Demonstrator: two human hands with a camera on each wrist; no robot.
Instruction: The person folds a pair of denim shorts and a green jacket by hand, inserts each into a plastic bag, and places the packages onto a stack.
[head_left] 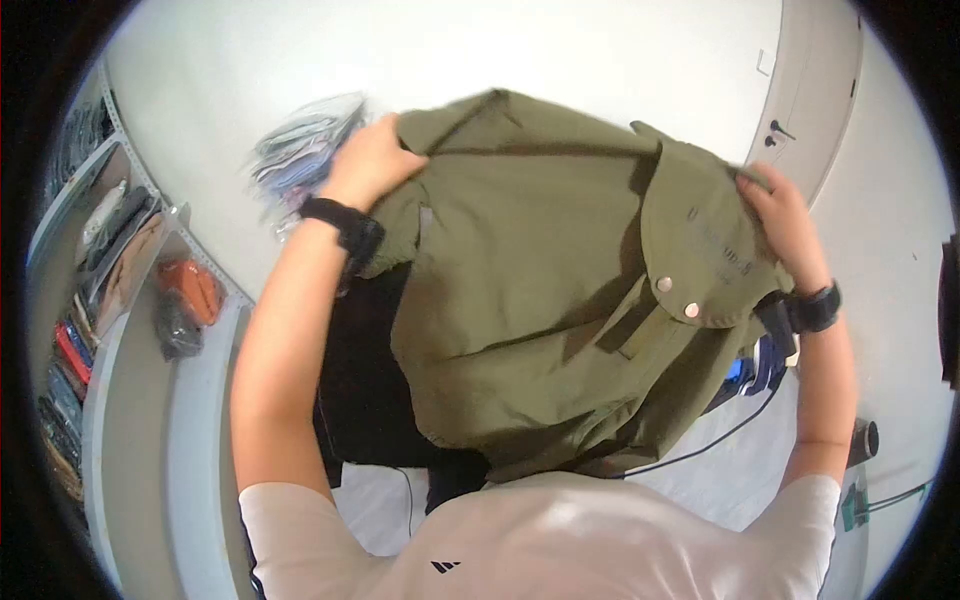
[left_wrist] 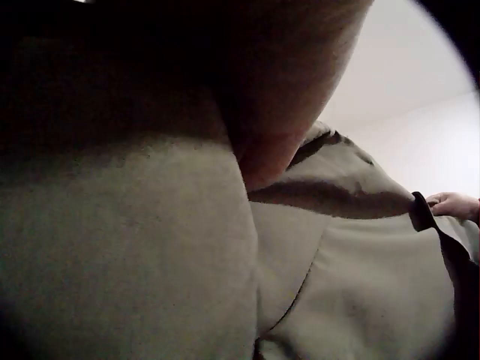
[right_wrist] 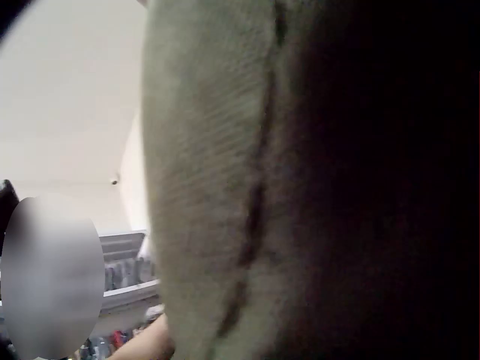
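An olive-green jacket [head_left: 530,240] hangs spread between my two hands in the head view. My left hand [head_left: 372,165] grips its upper left edge, the thumb lying toward the cloth. At the upper right, my right hand [head_left: 782,222] pinches the edge beside a rounded flap [head_left: 705,240] with lettering and two metal snaps. A strap of the same cloth sticks out below the flap. In the left wrist view, jacket fabric [left_wrist: 127,247] fills the lower left, and the right hand [left_wrist: 454,205] shows far off. Close jacket cloth [right_wrist: 210,165] covers most of the right wrist view.
Behind my left hand is a stack of folded clothes [head_left: 310,150]. Shelves [head_left: 130,330] with bagged garments line the left side, including an orange bundle [head_left: 190,290]. Black cloth [head_left: 370,370] lies below the jacket, and a cable [head_left: 700,440] runs at lower right. A door [head_left: 810,90] stands back right.
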